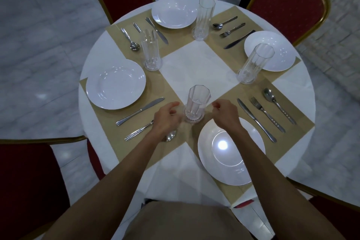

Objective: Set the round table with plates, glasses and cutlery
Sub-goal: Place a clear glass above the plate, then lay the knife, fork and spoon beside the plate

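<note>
Near setting, 6 o'clock: hands flank the tall ribbed glass point(197, 103)
Nearest is the dinner plate point(218, 159), glass at its 11 o'clock. My right hand point(224, 114) is loosely curled, holding nothing; left hand point(167, 121) blurred at the base, contact unclear. Glass looks rigid, slick, tippy, breakable: take it mid-body.

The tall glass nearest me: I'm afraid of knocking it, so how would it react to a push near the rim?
The tall glass is narrow and high, so it would probably tip rather than slide. Its faceted sides may limit rolling. It looks clear and thin, so it is likely fragile.
</note>
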{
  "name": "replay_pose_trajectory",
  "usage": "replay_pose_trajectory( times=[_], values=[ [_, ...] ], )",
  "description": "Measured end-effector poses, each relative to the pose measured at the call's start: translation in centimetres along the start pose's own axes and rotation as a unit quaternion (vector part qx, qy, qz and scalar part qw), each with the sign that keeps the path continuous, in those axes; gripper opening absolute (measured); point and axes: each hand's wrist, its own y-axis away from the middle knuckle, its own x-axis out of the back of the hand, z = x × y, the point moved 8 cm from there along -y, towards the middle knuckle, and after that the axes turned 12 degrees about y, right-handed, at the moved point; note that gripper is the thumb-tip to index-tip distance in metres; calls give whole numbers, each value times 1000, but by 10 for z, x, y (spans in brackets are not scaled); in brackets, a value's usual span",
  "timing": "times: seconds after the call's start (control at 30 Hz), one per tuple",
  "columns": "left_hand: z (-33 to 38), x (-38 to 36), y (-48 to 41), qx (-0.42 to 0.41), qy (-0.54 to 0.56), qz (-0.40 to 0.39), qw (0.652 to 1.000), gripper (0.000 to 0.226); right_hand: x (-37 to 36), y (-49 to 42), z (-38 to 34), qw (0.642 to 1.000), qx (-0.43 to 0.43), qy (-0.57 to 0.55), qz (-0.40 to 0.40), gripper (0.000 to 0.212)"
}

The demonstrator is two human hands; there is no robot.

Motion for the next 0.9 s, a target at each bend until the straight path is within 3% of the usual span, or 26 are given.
replay_pose_trajectory(
  times=[0.23,0.57,0.73,0.9],
  values=[
    [-46,83,30,13,57,88,994,12,-13,53,-18,990,-8,-133,-52,19],
    [-115,138,81,86,-4,120,989,15,-96,63,-78,991,35,-69,-111,32],
    [-130,132,90,52,-29,77,995,19,-109,61,-70,992,-36,-89,-81,29],
    [-132,131,93,6,-41,80,996,21,-120,70,-72,995,-47,-66,-51,21]
  ],
)
